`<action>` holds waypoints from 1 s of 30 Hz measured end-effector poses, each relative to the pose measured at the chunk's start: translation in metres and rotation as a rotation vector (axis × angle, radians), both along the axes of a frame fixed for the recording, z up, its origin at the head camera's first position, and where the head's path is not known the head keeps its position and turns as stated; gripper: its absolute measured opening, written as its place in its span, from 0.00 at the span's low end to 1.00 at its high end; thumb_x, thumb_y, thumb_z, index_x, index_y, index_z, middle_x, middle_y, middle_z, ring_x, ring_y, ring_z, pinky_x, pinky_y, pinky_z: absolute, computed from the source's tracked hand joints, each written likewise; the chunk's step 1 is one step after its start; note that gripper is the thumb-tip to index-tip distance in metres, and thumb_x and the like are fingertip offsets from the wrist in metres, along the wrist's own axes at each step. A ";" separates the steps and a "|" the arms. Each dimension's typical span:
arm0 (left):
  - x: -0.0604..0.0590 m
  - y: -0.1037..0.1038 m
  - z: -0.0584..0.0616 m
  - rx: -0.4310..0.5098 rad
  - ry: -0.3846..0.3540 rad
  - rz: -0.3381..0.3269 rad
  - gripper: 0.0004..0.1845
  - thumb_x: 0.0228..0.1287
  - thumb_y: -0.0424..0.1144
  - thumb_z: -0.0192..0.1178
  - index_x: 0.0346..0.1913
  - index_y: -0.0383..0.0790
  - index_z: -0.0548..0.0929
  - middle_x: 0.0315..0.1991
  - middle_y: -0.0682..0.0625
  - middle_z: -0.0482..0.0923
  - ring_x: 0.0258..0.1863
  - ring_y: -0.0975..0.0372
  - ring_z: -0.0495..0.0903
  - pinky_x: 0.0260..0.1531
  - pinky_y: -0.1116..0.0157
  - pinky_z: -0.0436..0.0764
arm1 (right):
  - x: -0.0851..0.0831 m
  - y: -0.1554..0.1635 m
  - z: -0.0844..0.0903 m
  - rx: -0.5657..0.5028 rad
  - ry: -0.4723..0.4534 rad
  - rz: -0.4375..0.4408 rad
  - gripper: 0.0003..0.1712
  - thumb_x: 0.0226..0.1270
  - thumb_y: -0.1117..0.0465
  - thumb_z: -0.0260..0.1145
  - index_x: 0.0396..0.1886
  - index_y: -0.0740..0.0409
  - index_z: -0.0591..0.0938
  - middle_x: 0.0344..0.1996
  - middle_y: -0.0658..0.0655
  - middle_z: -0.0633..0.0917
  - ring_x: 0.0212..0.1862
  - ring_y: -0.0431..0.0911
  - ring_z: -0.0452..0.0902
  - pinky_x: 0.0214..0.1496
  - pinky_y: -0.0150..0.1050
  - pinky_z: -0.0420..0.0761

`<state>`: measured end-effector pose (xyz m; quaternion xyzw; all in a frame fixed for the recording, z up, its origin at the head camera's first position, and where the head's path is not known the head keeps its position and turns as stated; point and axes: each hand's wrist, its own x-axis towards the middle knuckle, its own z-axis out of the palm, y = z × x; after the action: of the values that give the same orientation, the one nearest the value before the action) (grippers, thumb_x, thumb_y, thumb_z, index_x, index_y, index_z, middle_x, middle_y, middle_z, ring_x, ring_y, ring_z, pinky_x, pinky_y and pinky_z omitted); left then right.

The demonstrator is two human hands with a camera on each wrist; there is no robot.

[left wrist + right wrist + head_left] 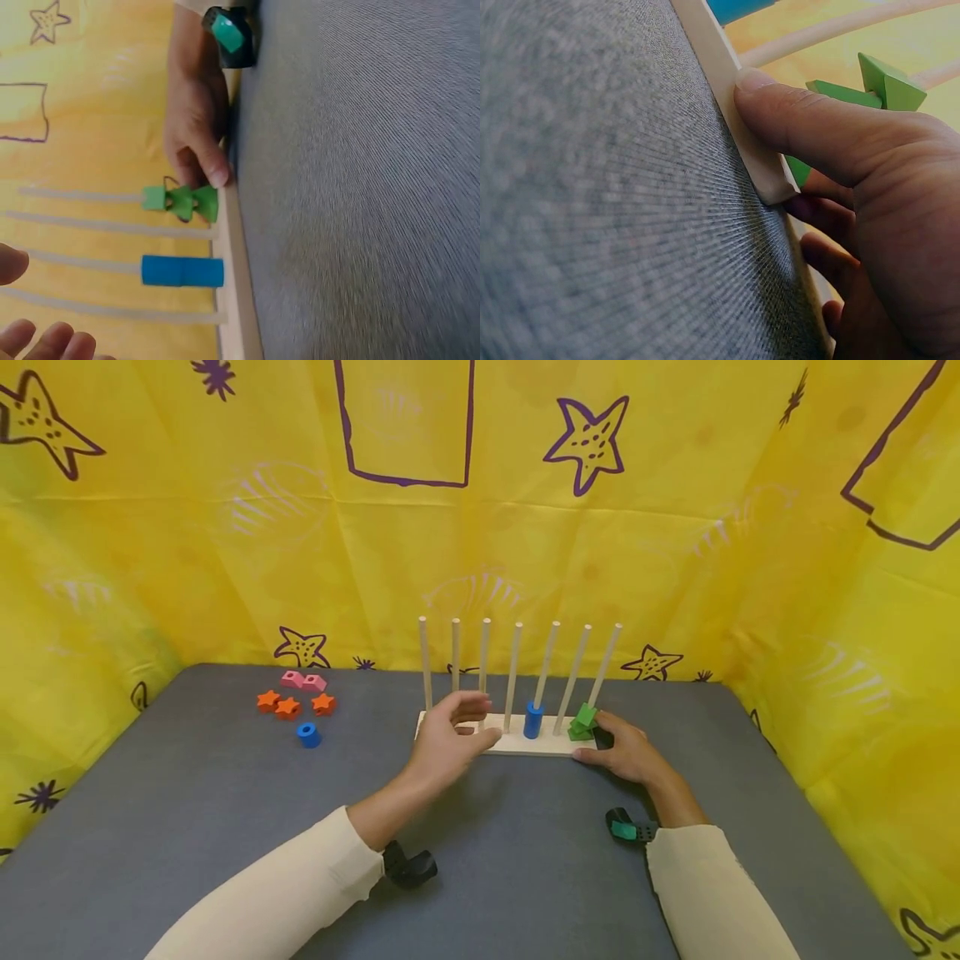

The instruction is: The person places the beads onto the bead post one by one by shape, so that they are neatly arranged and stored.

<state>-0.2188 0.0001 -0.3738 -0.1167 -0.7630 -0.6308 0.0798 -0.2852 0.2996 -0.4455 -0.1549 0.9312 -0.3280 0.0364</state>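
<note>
A wooden peg rack [517,745] stands on the grey bench [510,860], its seven upright pegs in a row, with a yellow patterned cloth [375,552] hanging behind. The person's right hand [628,750] grips the right end of the rack's base: in the right wrist view the thumb presses along the front edge near the corner, while the other fingers curl round the end and behind it. Just beside those fingers, three green triangular blocks [582,723] are threaded on the rightmost peg, low down and turned at differing angles. Two blue cylinders [533,721] sit one on the other on the third peg from the right, the lower one down at the base. The left hand [447,739] is raised in front of the left-hand pegs, its thumb spread well away from loosely bent fingers, with nothing between them. Away to the left on the bench lie two pink blocks [292,679] side by side, three orange stars [287,708] nearer the person, and a single loose blue bead [308,735] nearer still, its hole facing up.
</note>
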 end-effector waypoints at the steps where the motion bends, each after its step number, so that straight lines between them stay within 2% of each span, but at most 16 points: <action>1: 0.002 -0.004 0.001 0.007 0.012 -0.001 0.22 0.55 0.28 0.68 0.54 0.32 0.78 0.48 0.43 0.80 0.50 0.51 0.78 0.48 0.50 0.76 | 0.000 0.000 0.000 -0.002 -0.004 -0.002 0.51 0.57 0.43 0.73 0.72 0.63 0.63 0.69 0.66 0.64 0.69 0.63 0.55 0.67 0.62 0.54; 5: 0.009 -0.024 0.003 0.023 0.045 0.014 0.22 0.54 0.26 0.69 0.53 0.31 0.78 0.47 0.42 0.81 0.48 0.51 0.78 0.46 0.52 0.77 | 0.001 0.000 0.000 -0.008 -0.016 -0.004 0.51 0.57 0.43 0.72 0.72 0.64 0.62 0.69 0.67 0.64 0.69 0.63 0.54 0.66 0.63 0.53; 9: 0.013 -0.047 0.005 0.040 0.080 0.058 0.22 0.53 0.24 0.69 0.52 0.30 0.78 0.46 0.42 0.81 0.48 0.51 0.78 0.46 0.53 0.78 | 0.000 0.000 0.000 -0.009 -0.023 -0.004 0.52 0.57 0.42 0.72 0.72 0.64 0.62 0.69 0.67 0.64 0.69 0.64 0.54 0.66 0.64 0.53; 12: 0.014 -0.063 0.006 0.053 0.104 0.086 0.22 0.54 0.24 0.69 0.52 0.30 0.78 0.47 0.41 0.81 0.48 0.50 0.78 0.46 0.59 0.79 | 0.000 0.001 -0.001 -0.009 -0.021 -0.007 0.51 0.57 0.42 0.72 0.72 0.64 0.62 0.69 0.68 0.64 0.69 0.64 0.54 0.66 0.64 0.53; 17: 0.017 -0.092 0.007 0.025 0.110 0.143 0.22 0.57 0.27 0.69 0.54 0.29 0.76 0.49 0.42 0.80 0.50 0.49 0.77 0.45 0.68 0.78 | 0.000 0.002 -0.001 -0.017 -0.015 -0.008 0.51 0.57 0.43 0.73 0.72 0.64 0.63 0.69 0.67 0.64 0.70 0.63 0.54 0.66 0.63 0.53; 23: 0.018 -0.130 0.003 -0.002 0.120 0.296 0.21 0.57 0.30 0.69 0.54 0.31 0.77 0.48 0.46 0.81 0.48 0.56 0.79 0.45 0.73 0.76 | 0.000 -0.001 -0.002 -0.009 -0.026 -0.013 0.52 0.56 0.41 0.72 0.73 0.61 0.63 0.69 0.65 0.64 0.70 0.62 0.54 0.66 0.63 0.53; 26: 0.017 -0.146 0.001 0.063 0.140 0.375 0.21 0.55 0.27 0.70 0.52 0.31 0.79 0.46 0.49 0.82 0.46 0.58 0.79 0.45 0.72 0.76 | 0.000 -0.002 -0.002 -0.008 -0.044 -0.024 0.53 0.55 0.40 0.72 0.73 0.61 0.62 0.70 0.65 0.63 0.70 0.62 0.53 0.67 0.63 0.52; 30: 0.014 -0.165 -0.001 0.175 0.151 0.467 0.20 0.52 0.23 0.70 0.50 0.31 0.80 0.44 0.47 0.83 0.44 0.58 0.80 0.45 0.72 0.76 | 0.001 -0.002 -0.001 -0.014 -0.048 -0.028 0.53 0.56 0.41 0.72 0.73 0.61 0.61 0.70 0.65 0.62 0.70 0.63 0.53 0.66 0.64 0.52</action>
<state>-0.2053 -0.1650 -0.3750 0.0231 -0.7037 -0.6484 0.2897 -0.2844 0.2979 -0.4469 -0.1340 0.9299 -0.3386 0.0528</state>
